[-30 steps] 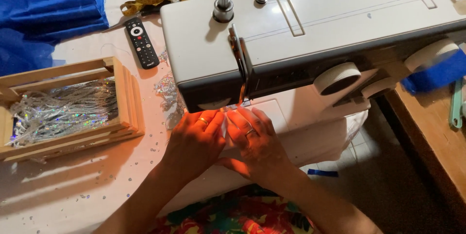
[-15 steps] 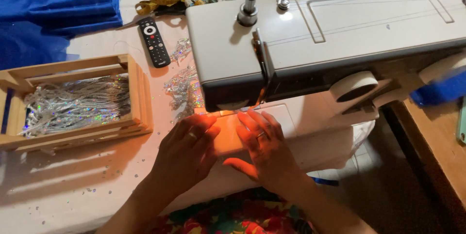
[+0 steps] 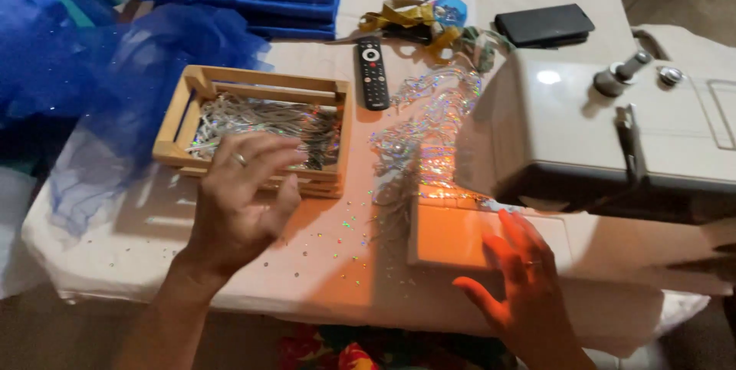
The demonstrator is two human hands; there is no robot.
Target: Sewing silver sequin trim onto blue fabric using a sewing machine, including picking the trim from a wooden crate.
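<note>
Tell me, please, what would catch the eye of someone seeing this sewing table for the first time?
First, the glittering heap of iridescent sequin trim, spilling down the table's middle beside the cream sewing machine, whose lamp casts an orange glow. Next, the shallow wooden crate at the left, filled with silvery sequin strands, with the left hand spread at its near edge. The right hand rests on the machine's lit bed, and blue tulle fabric billows at the far left.

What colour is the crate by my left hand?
Light natural wood, seen in the head view: crate, left hand.
</note>
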